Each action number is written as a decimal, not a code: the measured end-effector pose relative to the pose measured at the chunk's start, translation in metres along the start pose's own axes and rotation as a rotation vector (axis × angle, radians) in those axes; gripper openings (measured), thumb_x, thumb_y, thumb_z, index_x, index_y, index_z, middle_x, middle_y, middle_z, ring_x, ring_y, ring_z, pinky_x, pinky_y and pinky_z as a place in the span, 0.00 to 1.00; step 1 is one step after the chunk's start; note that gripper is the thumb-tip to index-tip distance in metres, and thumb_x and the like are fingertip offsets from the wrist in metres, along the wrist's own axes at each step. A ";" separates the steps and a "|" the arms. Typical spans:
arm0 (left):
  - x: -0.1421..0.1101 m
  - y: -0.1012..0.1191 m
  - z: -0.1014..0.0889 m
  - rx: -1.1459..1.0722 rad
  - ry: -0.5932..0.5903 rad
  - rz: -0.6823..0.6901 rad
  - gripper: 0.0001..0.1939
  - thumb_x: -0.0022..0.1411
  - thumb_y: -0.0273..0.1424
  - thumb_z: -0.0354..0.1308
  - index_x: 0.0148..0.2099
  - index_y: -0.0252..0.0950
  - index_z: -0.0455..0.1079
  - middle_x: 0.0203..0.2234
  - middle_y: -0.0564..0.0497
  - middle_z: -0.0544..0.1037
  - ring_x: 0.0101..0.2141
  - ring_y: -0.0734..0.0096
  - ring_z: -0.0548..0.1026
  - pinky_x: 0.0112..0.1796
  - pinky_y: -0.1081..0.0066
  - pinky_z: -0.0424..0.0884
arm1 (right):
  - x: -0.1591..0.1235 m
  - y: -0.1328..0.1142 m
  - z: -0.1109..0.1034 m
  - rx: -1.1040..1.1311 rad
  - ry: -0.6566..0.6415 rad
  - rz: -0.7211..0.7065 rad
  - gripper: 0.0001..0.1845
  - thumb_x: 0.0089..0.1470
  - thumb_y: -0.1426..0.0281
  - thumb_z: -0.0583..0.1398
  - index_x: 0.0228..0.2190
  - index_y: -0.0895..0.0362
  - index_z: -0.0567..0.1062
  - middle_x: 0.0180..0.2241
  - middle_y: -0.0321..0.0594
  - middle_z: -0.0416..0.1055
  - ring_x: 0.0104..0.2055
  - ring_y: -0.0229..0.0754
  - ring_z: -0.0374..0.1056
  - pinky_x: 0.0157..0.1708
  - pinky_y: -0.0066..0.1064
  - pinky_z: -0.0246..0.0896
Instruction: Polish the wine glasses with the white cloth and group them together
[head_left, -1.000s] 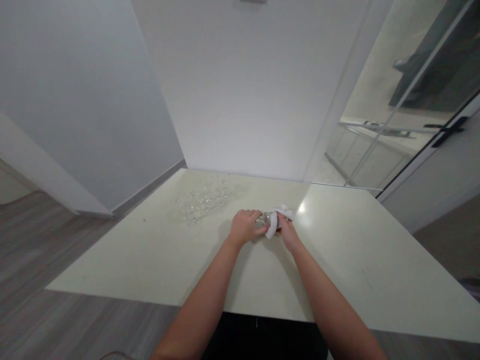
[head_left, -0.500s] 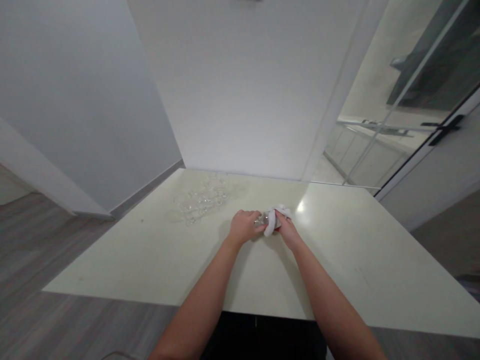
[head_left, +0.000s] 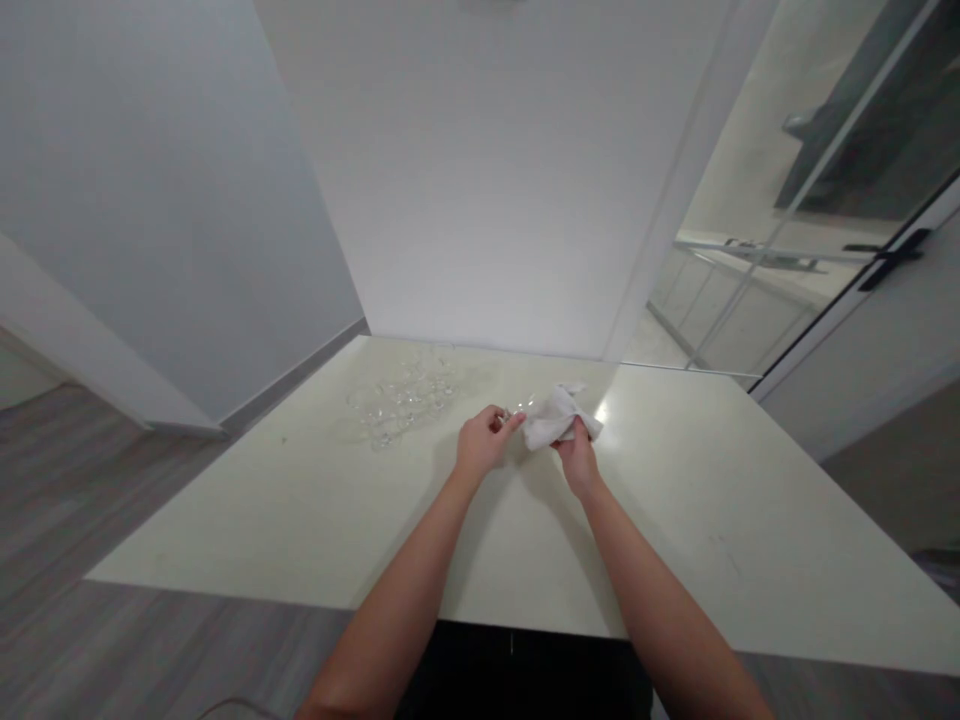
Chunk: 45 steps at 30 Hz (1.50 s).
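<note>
My left hand (head_left: 482, 440) and my right hand (head_left: 576, 457) meet over the middle of a cream table (head_left: 300, 520). The right hand grips a crumpled white cloth (head_left: 553, 417) that is wrapped over one end of a small clear glass (head_left: 514, 411). The left hand pinches the other end of that glass between thumb and fingers. Most of the glass is hidden by the cloth and fingers.
Several clear glasses (head_left: 401, 398) stand grouped at the table's far left, near the white wall (head_left: 487, 200). A glass partition with a dark-handled door (head_left: 889, 260) is on the right. Grey wood floor (head_left: 67, 480) lies left of the table.
Both hands rose a little off the table. The cloth has spread open and moved up to the right, and my left hand went from a cupped grip to a fingertip pinch.
</note>
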<state>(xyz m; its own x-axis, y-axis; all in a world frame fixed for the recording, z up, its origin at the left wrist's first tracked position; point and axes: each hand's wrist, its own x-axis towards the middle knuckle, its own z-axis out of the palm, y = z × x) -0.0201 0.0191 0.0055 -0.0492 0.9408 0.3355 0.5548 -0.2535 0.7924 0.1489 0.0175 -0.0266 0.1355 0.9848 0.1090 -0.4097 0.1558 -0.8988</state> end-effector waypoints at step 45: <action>-0.009 0.009 0.009 -0.998 -0.266 -0.205 0.25 0.47 0.39 0.68 0.46 0.34 0.72 0.41 0.44 0.77 0.38 0.67 0.74 0.41 0.69 0.67 | -0.024 0.012 0.012 -0.501 -0.374 -0.007 0.18 0.47 0.63 0.62 0.42 0.54 0.75 0.48 0.41 0.73 0.51 0.47 0.67 0.57 0.44 0.57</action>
<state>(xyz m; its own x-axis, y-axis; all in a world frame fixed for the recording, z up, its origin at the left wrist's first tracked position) -0.0077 0.0108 0.0048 0.1865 0.9751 0.1204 -0.3847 -0.0403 0.9222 0.1297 -0.0034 -0.0347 -0.2258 0.9583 0.1754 0.0751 0.1967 -0.9776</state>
